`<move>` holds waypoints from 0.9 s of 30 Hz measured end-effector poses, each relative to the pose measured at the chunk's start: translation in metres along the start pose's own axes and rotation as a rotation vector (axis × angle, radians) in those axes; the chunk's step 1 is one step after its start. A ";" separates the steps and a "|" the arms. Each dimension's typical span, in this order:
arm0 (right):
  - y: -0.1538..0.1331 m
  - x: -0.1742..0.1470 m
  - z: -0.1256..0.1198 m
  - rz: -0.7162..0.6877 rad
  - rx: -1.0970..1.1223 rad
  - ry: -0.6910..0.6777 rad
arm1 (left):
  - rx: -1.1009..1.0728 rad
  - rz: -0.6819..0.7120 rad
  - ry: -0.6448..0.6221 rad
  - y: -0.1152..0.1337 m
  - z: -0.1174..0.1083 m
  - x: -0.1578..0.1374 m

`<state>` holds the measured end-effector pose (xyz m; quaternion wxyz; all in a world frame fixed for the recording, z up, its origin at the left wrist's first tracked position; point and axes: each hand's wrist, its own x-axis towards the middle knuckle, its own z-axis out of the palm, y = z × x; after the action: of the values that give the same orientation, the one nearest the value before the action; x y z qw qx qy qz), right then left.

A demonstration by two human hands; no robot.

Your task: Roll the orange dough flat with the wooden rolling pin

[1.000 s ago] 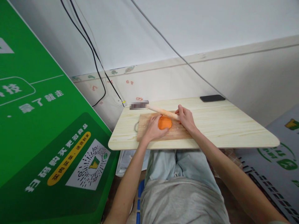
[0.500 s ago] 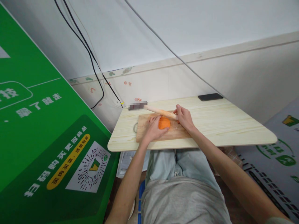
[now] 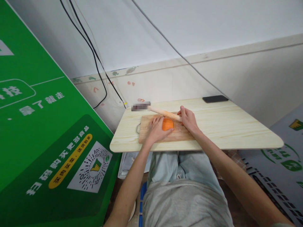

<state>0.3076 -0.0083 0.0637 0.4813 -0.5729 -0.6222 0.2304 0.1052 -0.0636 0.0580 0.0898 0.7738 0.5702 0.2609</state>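
Observation:
On a wooden cutting board (image 3: 182,137) with a metal loop handle sits a smooth, rounded orange lump (image 3: 168,125); its material is unclear. My left hand (image 3: 157,130) curves around its left and near sides, thumb along the front edge. A pale wooden stick (image 3: 164,112), orange-tinged along its middle, slants across the board's far edge just behind the lump. My right hand (image 3: 188,119) is closed around the stick's right end. The other end reaches a dark, pixelated patch (image 3: 140,106), so I cannot tell what is there or whether it joins the stick.
A black phone (image 3: 215,99) lies at the back right of the pale wood-grain table (image 3: 239,129). Behind is a white wall with hanging cables (image 3: 91,47). A green printed panel (image 3: 47,126) stands close on the left, and a white printed surface (image 3: 284,151) on the right.
The whole view has shifted slightly to the right. Both hands keep nearly the same grip, and the lump and stick stay in place on the board.

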 end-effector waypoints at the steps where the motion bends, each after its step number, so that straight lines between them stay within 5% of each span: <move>1: 0.000 0.000 0.000 0.001 -0.002 0.001 | -0.011 0.001 0.005 -0.001 0.000 0.000; 12: -0.001 0.000 -0.001 -0.008 0.010 0.012 | -0.147 0.157 -0.079 -0.003 -0.003 -0.003; 27: -0.001 -0.001 -0.001 0.005 0.013 0.005 | -0.072 0.060 -0.071 0.005 -0.012 -0.007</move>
<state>0.3081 -0.0096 0.0652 0.4860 -0.5719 -0.6180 0.2342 0.1016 -0.0738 0.0677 0.1297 0.7957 0.5333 0.2561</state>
